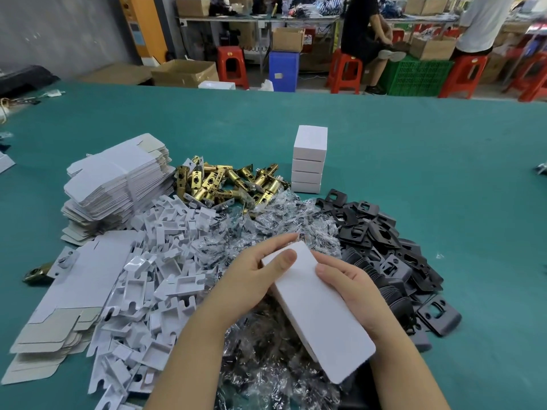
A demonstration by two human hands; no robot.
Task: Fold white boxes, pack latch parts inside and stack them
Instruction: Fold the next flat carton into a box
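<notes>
Both my hands hold one white box (316,309) over the parts heap. My left hand (251,276) grips its far end, thumb on top. My right hand (352,291) grips its right side, thumb on the top face. The near flap sticks out toward me. Brass latches (225,184) lie piled behind. A stack of several folded white boxes (309,159) stands upright past them. Flat white box blanks (118,179) are piled at the left. Black strike plates (384,247) lie at the right.
White cardboard inserts (157,273) and clear plastic bags of small parts (266,229) cover the green table (414,161) in front of me. More flat blanks (74,291) lie at the near left. People sit on red stools (346,72) beyond the table.
</notes>
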